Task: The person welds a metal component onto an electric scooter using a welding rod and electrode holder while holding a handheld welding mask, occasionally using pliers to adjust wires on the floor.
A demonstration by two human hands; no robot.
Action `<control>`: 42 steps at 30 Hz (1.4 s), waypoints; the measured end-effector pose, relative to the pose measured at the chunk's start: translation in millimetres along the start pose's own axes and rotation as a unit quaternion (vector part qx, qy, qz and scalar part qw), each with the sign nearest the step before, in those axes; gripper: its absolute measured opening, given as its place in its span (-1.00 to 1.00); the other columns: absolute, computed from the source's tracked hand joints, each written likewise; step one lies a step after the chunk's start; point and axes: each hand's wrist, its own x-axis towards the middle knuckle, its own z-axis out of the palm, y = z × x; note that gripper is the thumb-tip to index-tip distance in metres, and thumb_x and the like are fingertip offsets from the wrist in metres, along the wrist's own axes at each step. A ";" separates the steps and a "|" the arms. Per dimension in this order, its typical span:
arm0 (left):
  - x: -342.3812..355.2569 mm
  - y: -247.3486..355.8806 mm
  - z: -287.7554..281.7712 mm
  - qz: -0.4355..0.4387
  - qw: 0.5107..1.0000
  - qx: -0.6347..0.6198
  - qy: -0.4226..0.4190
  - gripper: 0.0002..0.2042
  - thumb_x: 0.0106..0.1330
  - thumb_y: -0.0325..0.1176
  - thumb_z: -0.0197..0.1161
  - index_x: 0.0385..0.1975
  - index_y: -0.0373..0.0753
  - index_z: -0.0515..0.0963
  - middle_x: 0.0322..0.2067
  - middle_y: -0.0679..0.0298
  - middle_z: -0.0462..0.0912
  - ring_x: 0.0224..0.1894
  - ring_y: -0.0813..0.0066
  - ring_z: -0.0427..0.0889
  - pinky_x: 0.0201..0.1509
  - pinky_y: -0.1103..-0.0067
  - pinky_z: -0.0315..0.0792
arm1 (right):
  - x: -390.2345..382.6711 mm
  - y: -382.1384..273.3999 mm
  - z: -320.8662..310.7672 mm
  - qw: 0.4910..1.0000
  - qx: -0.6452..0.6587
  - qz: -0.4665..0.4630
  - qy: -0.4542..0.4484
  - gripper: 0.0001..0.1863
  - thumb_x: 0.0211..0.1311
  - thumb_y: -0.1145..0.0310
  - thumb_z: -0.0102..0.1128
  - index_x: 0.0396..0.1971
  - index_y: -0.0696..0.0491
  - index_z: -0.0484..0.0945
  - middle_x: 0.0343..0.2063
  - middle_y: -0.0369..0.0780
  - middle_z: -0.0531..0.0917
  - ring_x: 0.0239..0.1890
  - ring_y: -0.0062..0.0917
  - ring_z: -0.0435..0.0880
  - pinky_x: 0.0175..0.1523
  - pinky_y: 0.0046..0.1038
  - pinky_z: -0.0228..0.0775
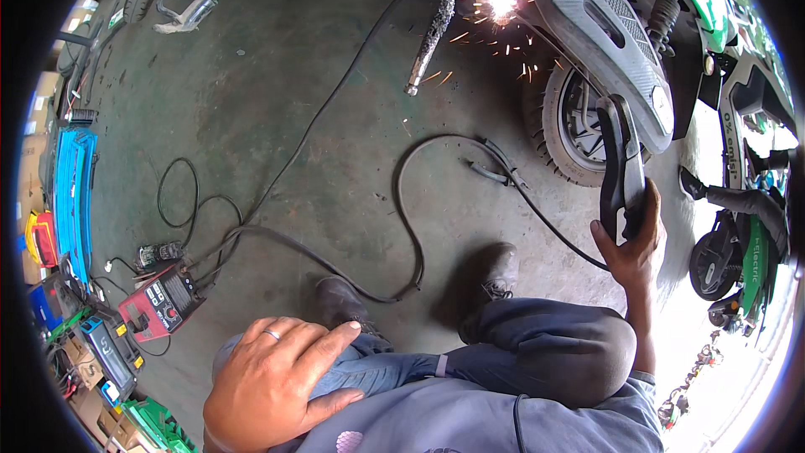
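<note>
My right hand (639,239) is wrapped round the black and grey electrode holder (620,164). A dark cable (562,231) runs across the floor towards that hand. From the holder's top, a thin rod (579,67) slants up alongside a grey plastic cover towards a bright welding arc (501,4), where sparks fall. The glare hides the spot being touched. Left of the arc hangs a rough, silvery metal bar (436,33). My left hand (277,377), with a ring on one finger, lies on my left thigh, fingers stretched out and holding nothing.
A scooter's wheel (579,122) stands under the grey cover (599,42). A red welding machine (161,306) sits at left, its cables looping over the floor. Boxes and a blue bundle (75,193) line the left side. At right, a person's leg (746,201) shows near green scooters.
</note>
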 end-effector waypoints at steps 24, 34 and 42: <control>0.7 -0.4 -2.6 -0.003 1.000 -0.004 -0.009 -0.39 0.01 0.01 0.40 0.03 -0.23 0.53 -0.26 0.19 0.60 -0.18 0.17 0.55 0.01 0.31 0.36 | 4.6 -6.6 -0.8 1.000 -0.009 0.011 -0.010 -0.06 -0.19 0.28 0.50 0.27 0.16 0.22 -0.27 0.02 0.64 -0.22 -0.18 0.72 -0.10 -0.28 0.57; 0.2 0.6 -3.2 -0.005 1.000 -0.006 -0.007 -0.39 0.02 0.01 0.40 0.04 -0.23 0.53 -0.26 0.20 0.60 -0.18 0.18 0.55 0.01 0.32 0.36 | 6.5 -6.9 -0.1 1.000 -0.002 0.014 -0.013 -0.06 -0.19 0.26 0.49 0.26 0.17 0.22 -0.27 0.02 0.65 -0.21 -0.17 0.72 -0.09 -0.27 0.57; -2.5 -4.1 1.1 0.000 1.000 -0.015 0.011 -0.39 0.02 0.01 0.40 0.04 -0.22 0.53 -0.26 0.20 0.60 -0.19 0.20 0.55 0.00 0.33 0.36 | 6.9 -5.9 1.1 1.000 -0.005 0.012 -0.013 -0.05 -0.19 0.26 0.48 0.27 0.17 0.22 -0.26 0.04 0.65 -0.19 -0.16 0.72 -0.06 -0.27 0.57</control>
